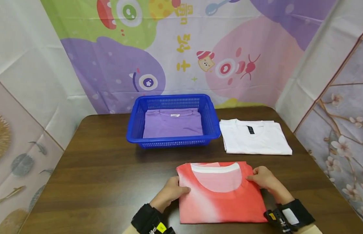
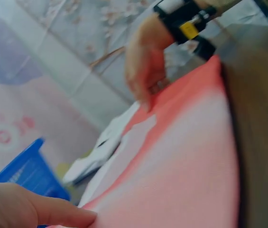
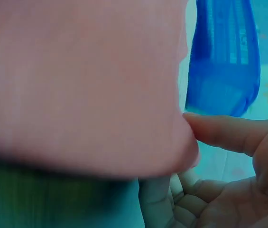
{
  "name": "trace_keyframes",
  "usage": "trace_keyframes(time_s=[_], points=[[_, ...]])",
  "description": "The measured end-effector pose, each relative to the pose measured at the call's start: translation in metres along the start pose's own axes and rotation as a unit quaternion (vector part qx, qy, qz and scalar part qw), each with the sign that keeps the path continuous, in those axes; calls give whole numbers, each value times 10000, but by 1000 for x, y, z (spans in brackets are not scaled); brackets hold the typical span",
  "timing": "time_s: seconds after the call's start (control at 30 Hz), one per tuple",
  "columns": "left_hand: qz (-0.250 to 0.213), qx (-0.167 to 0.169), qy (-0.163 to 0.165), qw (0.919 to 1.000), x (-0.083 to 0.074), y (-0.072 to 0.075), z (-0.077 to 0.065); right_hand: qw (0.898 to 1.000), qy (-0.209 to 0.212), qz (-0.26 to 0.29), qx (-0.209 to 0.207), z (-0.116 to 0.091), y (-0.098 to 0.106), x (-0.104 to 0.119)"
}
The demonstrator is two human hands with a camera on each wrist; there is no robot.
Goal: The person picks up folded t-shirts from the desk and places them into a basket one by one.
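Note:
A folded red-and-pink T-shirt (image 1: 222, 198) with a white neckband is near the front of the table, its collar facing the basket. My left hand (image 1: 172, 191) grips its left edge, thumb on top and fingers underneath. At the opposite edge my right hand (image 1: 262, 177) pinches the cloth between thumb and fingers. In the right wrist view the right thumb (image 3: 224, 133) presses on the shirt's corner, with the other fingers curled beneath it. The left wrist view shows the left thumb (image 2: 62, 211) lying on the cloth.
Behind the shirt stands a blue plastic basket (image 1: 172, 140) with a folded purple T-shirt (image 1: 172, 125) inside. A folded white T-shirt (image 1: 257, 138) lies to its right. All are on a dark wooden table (image 1: 102, 182), with a cartoon-print cloth (image 1: 181, 81) hanging behind.

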State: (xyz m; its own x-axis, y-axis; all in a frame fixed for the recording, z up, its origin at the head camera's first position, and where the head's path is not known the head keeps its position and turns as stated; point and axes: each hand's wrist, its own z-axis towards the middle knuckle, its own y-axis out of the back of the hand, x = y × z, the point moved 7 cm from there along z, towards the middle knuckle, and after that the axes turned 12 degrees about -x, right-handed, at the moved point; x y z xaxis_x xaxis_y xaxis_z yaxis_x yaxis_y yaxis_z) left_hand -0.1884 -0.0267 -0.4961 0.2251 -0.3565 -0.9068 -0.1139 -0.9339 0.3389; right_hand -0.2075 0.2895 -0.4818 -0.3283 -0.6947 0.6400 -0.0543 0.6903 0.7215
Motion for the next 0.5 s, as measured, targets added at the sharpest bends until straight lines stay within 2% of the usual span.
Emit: trace_keyframes(time_s=[0.33, 0.5], points=[[348, -367, 407, 9979, 26, 62, -15, 9962, 218, 760, 375, -12, -47, 41], [259, -372, 507, 9977, 34, 80, -22, 9958, 237, 849, 251, -17, -58, 54]])
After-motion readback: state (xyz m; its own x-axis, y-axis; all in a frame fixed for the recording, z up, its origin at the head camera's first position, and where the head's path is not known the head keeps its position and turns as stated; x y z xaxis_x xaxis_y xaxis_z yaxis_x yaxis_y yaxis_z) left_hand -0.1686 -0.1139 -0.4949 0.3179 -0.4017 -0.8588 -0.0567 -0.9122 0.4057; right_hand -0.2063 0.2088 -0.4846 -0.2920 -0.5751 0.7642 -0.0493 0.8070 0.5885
